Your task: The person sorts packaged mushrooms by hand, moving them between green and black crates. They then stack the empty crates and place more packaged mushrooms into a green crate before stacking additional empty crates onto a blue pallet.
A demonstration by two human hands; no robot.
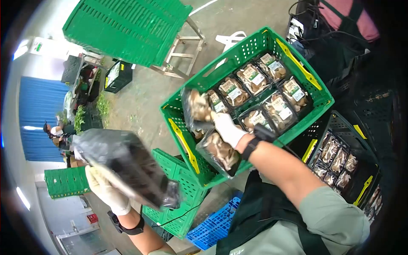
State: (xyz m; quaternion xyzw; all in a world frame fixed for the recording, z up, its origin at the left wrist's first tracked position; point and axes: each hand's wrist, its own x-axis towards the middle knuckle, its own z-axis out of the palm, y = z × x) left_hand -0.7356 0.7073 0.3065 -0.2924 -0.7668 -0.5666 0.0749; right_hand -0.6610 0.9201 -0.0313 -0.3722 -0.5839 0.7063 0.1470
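The green plastic crate [325, 102] is open above; its walls [248, 49] and black film-wrapped mushroom trays [278, 109] block sideways passage.

- Left hand [105, 190], in a pale glove [121, 206]: raised at the lower left, fingers partly hidden and bent in a grip; a dark wristband [135, 228] with a bulky unit circles the wrist, the bare left forearm [146, 240] rising from below
- Right hand [228, 129], in a white glove: reaching forward — fingertips pointing up and to the left, thumb position unclear; a black wristband [250, 148] sits past the cuff; the bare right forearm [282, 168] slants down to a grey-green short sleeve [329, 210]
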